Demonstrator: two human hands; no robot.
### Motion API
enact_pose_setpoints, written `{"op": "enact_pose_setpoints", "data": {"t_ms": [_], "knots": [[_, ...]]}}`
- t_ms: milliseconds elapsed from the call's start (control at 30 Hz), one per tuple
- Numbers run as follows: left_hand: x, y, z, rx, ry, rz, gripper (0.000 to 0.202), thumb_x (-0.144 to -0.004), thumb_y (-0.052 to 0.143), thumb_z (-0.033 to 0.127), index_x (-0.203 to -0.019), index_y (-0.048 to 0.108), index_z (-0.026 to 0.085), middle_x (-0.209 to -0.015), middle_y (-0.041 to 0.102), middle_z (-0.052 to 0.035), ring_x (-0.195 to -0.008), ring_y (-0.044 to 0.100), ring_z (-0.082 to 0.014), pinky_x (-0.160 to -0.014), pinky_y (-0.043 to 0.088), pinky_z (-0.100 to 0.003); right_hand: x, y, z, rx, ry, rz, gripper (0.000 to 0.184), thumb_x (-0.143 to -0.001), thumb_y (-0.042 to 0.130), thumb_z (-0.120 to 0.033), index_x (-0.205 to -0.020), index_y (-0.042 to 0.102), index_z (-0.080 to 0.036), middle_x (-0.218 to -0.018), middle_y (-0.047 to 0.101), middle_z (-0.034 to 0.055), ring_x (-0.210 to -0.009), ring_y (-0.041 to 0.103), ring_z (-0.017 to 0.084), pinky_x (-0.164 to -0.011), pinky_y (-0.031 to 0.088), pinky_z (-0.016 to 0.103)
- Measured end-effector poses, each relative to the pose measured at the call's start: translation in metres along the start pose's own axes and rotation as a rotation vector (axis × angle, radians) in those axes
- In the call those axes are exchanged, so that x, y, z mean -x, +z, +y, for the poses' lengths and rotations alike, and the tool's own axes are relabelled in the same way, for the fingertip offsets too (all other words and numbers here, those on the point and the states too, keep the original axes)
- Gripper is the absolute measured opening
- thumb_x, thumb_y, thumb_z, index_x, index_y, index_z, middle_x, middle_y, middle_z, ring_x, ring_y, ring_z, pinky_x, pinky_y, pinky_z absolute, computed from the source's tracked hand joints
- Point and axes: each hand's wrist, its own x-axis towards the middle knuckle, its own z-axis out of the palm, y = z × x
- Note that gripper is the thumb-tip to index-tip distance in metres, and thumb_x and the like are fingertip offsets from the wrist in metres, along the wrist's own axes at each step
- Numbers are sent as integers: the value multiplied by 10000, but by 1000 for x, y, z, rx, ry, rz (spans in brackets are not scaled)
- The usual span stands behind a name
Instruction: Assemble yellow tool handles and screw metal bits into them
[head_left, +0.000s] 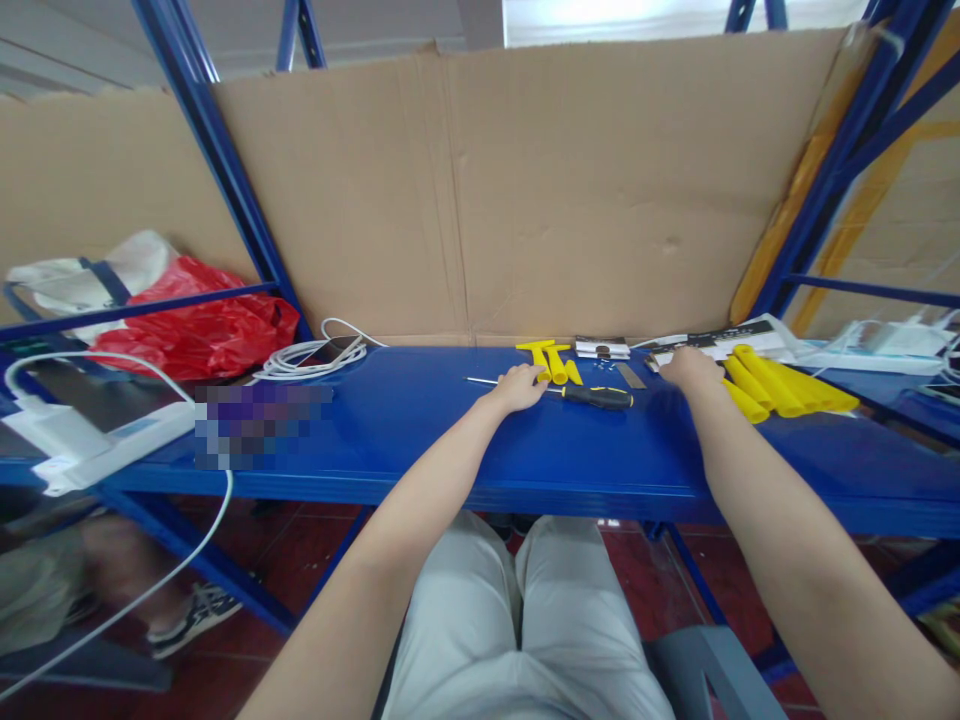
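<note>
My left hand (520,388) lies on the blue tabletop, crossing the shaft of a screwdriver (598,398) with a black and yellow handle. Its thumb and fingers close around the near end of a yellow T-shaped piece (538,355). Beside that piece lie a second yellow T-shaped piece (556,366) and a small yellow piece (574,373). Further right, my right hand (691,368) is closed at the edge of a black-and-white printed package (720,343); its fingertips are hidden. Several yellow tapered tubes (780,388) rest right of this hand. A flat grey metal strip (630,376) lies between the hands.
A small black-and-white packet (602,347) sits by the cardboard wall (600,180). Left are a coiled white cable (315,358), a white power strip (127,445) and a red plastic bag (202,318). Blue posts (225,170) frame the table. A person's leg (127,560) shows below left.
</note>
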Motion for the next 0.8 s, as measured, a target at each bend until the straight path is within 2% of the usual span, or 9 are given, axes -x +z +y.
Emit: {"op": "enact_pose_setpoints", "data": {"t_ms": [100, 233, 467, 667, 800], "knots": [[-1, 1, -1, 4, 8, 8, 395, -994, 498, 349, -1367, 605, 274, -1410, 631, -90, -1331, 558, -276, -1090, 446, -423, -7, 8, 5, 19, 19, 22, 475, -814, 651, -349, -1205, 700, -83, -1161, 701, 272, -1141, 670, 351, -906, 560, 460], [-1, 1, -1, 3, 17, 2, 409, -989, 508, 347, -1378, 597, 256, -1420, 624, -101, -1335, 558, -277, -1091, 449, -419, -4, 6, 2, 13, 45, 4, 480, -825, 629, -270, -1246, 674, -45, -1205, 681, 294, -1180, 658, 349, -941, 552, 451], [-2, 3, -3, -4, 22, 8, 410, -978, 522, 335, -1374, 598, 260, -1415, 628, -95, -1333, 561, -268, -1092, 451, -408, 0, 7, 4, -10, 61, -102, 488, -797, 574, -88, -1274, 654, -15, -1244, 663, 300, -1224, 638, 323, -974, 531, 406], [-2, 3, -3, 5, 29, 12, 413, -977, 522, 329, -1377, 597, 259, -1418, 625, -97, -1332, 561, -274, -1090, 454, -419, -11, 11, 9, -40, 61, -56, 471, -773, 604, -127, -1227, 682, -29, -1182, 687, 276, -1154, 661, 326, -927, 541, 388], [-1, 2, -2, 8, 25, 9, 411, -978, 524, 328, -1377, 598, 259, -1423, 622, -99, -1337, 560, -272, -1099, 448, -422, -15, 5, 12, -189, 51, -86, 347, -750, 618, -123, -1068, 752, -92, -1071, 731, 209, -1090, 684, 324, -906, 545, 371]]}}
